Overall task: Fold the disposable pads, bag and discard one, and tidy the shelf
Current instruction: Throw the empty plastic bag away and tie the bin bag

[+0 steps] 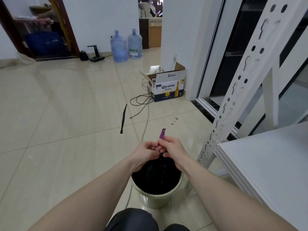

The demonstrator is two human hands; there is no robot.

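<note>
I'm on the bagging step: both hands, left hand (146, 151) and right hand (173, 147), pinch the purple drawstring (162, 133) at the gathered neck of the black bag (156, 177), each grip closed tight on it. The bag sits in the green bin (158, 197) beside the shelf (266, 164). Next I'd judge a firm knot is needed.

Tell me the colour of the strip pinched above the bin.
Purple strip, held by both hands over the black bag; head view.
</note>
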